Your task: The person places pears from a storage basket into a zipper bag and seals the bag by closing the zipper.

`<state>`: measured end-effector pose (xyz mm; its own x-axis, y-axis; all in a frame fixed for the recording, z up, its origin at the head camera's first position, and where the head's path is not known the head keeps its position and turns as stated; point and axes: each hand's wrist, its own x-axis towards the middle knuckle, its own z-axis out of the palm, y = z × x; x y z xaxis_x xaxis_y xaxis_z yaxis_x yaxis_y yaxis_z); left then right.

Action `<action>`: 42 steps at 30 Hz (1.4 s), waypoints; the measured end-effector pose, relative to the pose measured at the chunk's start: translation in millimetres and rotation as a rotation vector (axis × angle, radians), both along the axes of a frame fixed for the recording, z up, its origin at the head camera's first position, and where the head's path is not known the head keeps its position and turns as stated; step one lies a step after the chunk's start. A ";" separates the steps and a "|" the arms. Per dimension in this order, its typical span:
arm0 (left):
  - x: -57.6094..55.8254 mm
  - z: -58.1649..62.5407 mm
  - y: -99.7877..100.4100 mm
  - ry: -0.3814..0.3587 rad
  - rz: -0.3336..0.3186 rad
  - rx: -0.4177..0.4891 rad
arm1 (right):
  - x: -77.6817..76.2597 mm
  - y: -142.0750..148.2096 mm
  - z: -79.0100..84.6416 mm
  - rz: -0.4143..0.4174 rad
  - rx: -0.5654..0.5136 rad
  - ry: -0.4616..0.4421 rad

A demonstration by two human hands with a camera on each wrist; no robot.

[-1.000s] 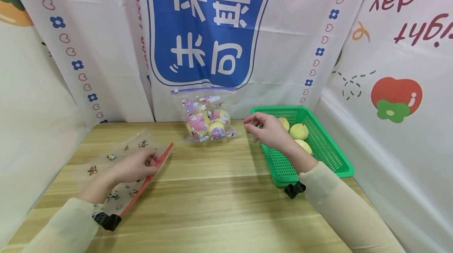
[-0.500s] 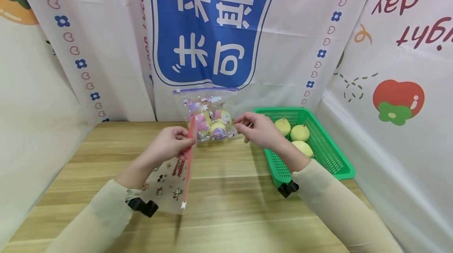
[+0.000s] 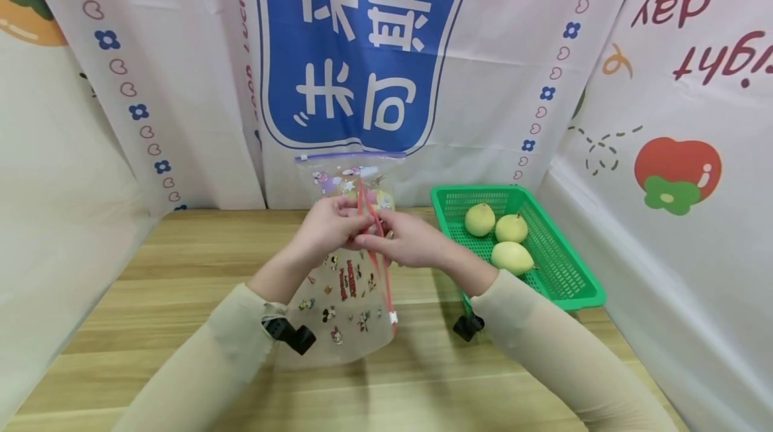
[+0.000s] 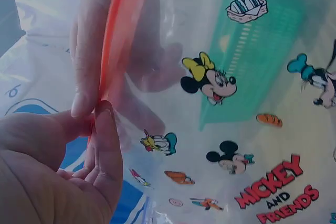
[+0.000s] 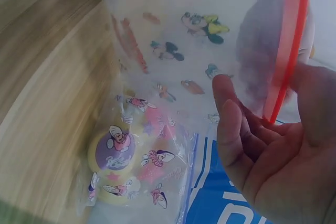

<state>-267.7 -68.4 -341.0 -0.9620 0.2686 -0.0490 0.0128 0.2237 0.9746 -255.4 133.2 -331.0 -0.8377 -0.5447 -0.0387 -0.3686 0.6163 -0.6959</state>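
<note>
A clear zip bag [image 3: 338, 314] with cartoon prints and a red zip edge [image 3: 388, 284] hangs upright in front of me, turned sideways. My left hand [image 3: 329, 227] pinches the red edge between thumb and fingers. From the other side, my right hand [image 3: 413, 239] grips the same edge, its thumb and fingers on either side of the strip in the right wrist view. Two red strips stand slightly apart near the hands. A white slider [image 3: 394, 317] sits toward the edge's near end. The bag looks flat, with nothing inside.
Behind the hands, a purple-zip bag [image 3: 329, 174] holding pale yellow fruit [image 5: 113, 150] leans against the printed cloth backdrop [image 3: 483, 83]. At the right stands a green basket [image 3: 564, 251] with three pears, one of them a yellow pear [image 3: 480, 219], on the wooden table [image 3: 199, 298].
My left hand has carried the red-edged bag from the left side to the middle and lifted it. My right hand has moved left from beside the basket and taken hold of the red edge.
</note>
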 end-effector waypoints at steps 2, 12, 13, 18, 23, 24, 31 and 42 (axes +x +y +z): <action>0.1 2.3 0.3 -0.007 0.002 0.008 | -1.4 0.6 0.9 -0.003 -0.003 0.022; 4.9 7.8 -1.5 -0.005 -0.054 -0.115 | -5.0 -2.9 1.6 -0.036 0.007 0.119; 5.0 8.4 -2.4 0.000 -0.055 -0.122 | -4.5 -4.1 2.1 -0.044 0.009 0.123; 3.8 17.7 -23.3 0.042 0.001 -0.246 | -7.5 1.4 5.4 -0.120 0.036 0.085; -4.4 33.4 -71.3 -0.009 -0.038 -0.347 | -20.5 29.6 11.4 -0.247 0.018 -0.050; -5.9 35.7 -80.9 -0.028 -0.064 -0.359 | -23.2 36.0 12.1 -0.268 0.015 -0.082; -9.4 35.7 -107.1 -0.118 -0.173 -0.290 | -31.2 54.4 10.1 -0.277 0.001 -0.179; -4.3 20.1 -77.9 -0.058 -0.149 -0.064 | -28.7 40.1 1.8 -0.262 0.005 -0.084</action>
